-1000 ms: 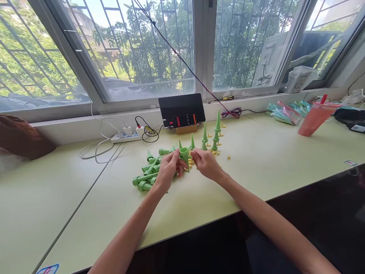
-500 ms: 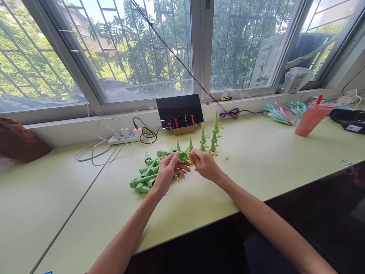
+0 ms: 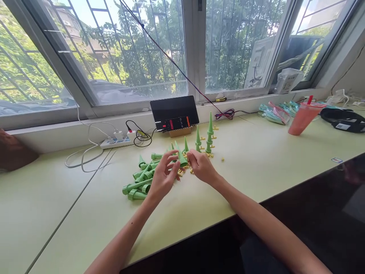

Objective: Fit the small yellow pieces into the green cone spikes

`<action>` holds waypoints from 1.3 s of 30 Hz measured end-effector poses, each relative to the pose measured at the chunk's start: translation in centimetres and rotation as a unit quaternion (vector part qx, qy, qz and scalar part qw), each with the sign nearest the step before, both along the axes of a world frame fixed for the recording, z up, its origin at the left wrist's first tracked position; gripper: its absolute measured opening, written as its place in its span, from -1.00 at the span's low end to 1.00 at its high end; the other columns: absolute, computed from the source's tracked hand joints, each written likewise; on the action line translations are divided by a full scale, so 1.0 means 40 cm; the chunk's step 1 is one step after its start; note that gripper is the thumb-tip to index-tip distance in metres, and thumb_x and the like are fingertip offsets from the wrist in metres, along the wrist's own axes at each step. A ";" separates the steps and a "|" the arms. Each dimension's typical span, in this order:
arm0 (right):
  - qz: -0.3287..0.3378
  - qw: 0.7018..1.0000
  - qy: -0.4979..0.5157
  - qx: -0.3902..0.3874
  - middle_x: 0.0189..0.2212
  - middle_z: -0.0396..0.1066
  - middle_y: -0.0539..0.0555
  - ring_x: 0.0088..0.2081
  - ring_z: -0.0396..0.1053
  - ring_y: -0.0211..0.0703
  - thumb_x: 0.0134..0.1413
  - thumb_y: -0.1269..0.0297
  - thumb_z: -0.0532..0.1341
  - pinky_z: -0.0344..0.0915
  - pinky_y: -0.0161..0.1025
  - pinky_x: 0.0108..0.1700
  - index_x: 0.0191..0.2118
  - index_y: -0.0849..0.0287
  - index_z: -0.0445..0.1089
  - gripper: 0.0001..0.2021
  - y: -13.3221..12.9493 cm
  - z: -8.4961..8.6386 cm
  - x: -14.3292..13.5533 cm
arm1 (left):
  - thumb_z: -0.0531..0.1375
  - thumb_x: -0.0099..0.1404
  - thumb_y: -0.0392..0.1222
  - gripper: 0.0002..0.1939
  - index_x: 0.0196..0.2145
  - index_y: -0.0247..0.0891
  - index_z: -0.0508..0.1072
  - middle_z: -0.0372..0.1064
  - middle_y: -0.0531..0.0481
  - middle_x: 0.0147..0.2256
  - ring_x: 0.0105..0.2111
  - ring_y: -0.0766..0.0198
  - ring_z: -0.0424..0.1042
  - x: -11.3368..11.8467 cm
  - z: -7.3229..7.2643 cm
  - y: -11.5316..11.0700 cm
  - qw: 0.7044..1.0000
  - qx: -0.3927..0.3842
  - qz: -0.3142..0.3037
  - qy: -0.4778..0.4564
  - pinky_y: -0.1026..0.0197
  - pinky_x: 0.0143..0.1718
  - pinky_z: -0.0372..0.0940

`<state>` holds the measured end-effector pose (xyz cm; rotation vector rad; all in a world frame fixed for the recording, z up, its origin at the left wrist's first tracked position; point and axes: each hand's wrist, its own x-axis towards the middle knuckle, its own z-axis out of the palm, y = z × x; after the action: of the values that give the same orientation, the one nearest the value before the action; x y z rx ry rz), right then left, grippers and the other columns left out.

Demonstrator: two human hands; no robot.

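Note:
A green plastic watering spike [image 3: 181,158] is in my left hand [image 3: 164,173], between the thumb and the bent fingers. It stands point up, tilted, with its wide end low. Just to the right, my right hand [image 3: 202,166] is closed in a pinch beside the spike; whatever its fingertips hold is hidden. Beneath and between the hands lie small yellow valve pieces [image 3: 181,173]. To the left is a pile of green spikes [image 3: 139,186], partly behind my left hand. Beyond my right hand rises a stack of green spikes [image 3: 209,133] with yellow side valves.
A tablet with a phone [image 3: 179,123] leans at the window. A power strip [image 3: 115,141] with cables lies at the back left. On the right are a red cup [image 3: 304,118], plastic packets [image 3: 273,113] and a black strap [image 3: 342,120]. One loose yellow piece [image 3: 222,159] lies right of the stack.
The spike has turned from its open end facing me to point up. My left hand's fingers have shifted around it. The whole view has moved slightly.

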<state>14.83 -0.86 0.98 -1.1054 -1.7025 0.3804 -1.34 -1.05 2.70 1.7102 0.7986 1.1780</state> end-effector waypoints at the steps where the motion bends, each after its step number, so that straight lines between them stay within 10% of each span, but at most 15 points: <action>1: -0.002 1.000 0.001 0.001 -0.62 0.10 -0.08 -0.59 0.02 -0.32 0.35 0.12 -0.12 -0.03 -0.33 -0.51 -0.49 0.13 0.01 -0.64 0.000 0.001 0.000 | 0.19 0.25 0.01 -0.53 0.06 -0.15 0.23 0.34 -0.17 -0.01 -0.31 0.18 0.53 0.000 0.002 0.000 1.000 0.000 0.000 0.000 0.33 -0.58 0.36; 10: -0.003 1.000 0.010 0.010 -0.61 0.14 -0.07 -0.59 0.05 -0.32 0.35 0.14 -0.12 -0.01 -0.34 -0.49 -0.47 0.14 0.10 -0.65 -0.002 0.005 0.000 | 0.22 0.21 -0.01 -0.46 0.10 -0.14 0.19 0.33 -0.21 0.03 -0.29 0.16 0.51 -0.012 0.013 0.001 0.998 0.017 0.026 0.053 0.29 -0.56 0.39; 18: -0.033 0.999 0.032 0.007 -0.64 0.11 -0.07 -0.59 0.04 -0.30 0.34 0.10 -0.12 -0.05 -0.31 -0.50 -0.51 0.13 0.03 -0.62 0.002 0.003 -0.001 | 0.16 0.27 -0.09 -0.61 0.06 -0.12 0.34 0.44 -0.10 -0.04 -0.32 0.24 0.49 -0.016 0.022 0.059 0.964 0.185 0.045 0.185 0.28 -0.41 0.37; 23: -0.040 0.998 0.043 0.002 -0.62 0.14 -0.06 -0.58 0.07 -0.29 0.34 0.12 -0.12 -0.04 -0.31 -0.49 -0.49 0.13 0.07 -0.63 0.004 0.004 -0.003 | 0.11 0.32 -0.11 -0.65 0.05 -0.12 0.33 0.50 -0.03 -0.26 -0.41 0.29 0.45 -0.014 -0.007 0.110 0.928 0.286 0.043 0.236 0.27 -0.35 0.32; 30: -0.037 0.999 0.007 0.021 -0.64 0.08 -0.09 -0.59 0.01 -0.30 0.34 0.15 -0.09 -0.07 -0.32 -0.49 -0.49 0.13 0.03 -0.65 0.007 -0.004 0.001 | 0.07 0.35 -0.12 -0.69 0.04 -0.13 0.34 0.35 -0.16 0.00 -0.42 0.34 0.39 -0.040 -0.050 0.120 0.898 0.355 0.077 0.248 0.28 -0.38 0.27; 39: -0.006 0.999 -0.031 0.042 -0.61 0.07 -0.08 -0.57 0.01 -0.31 0.35 0.19 -0.09 -0.04 -0.33 -0.47 -0.46 0.14 0.05 -0.68 0.007 -0.011 0.012 | -0.04 0.41 -0.01 -0.53 -0.54 -0.30 0.41 0.22 0.08 -0.68 -0.65 0.39 0.22 -0.034 -0.048 0.085 0.961 0.201 0.082 0.173 0.29 -0.48 0.18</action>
<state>15.31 -0.58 0.56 -1.0747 -1.7496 0.2686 -2.71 2.34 0.76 2.2650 0.9736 1.2296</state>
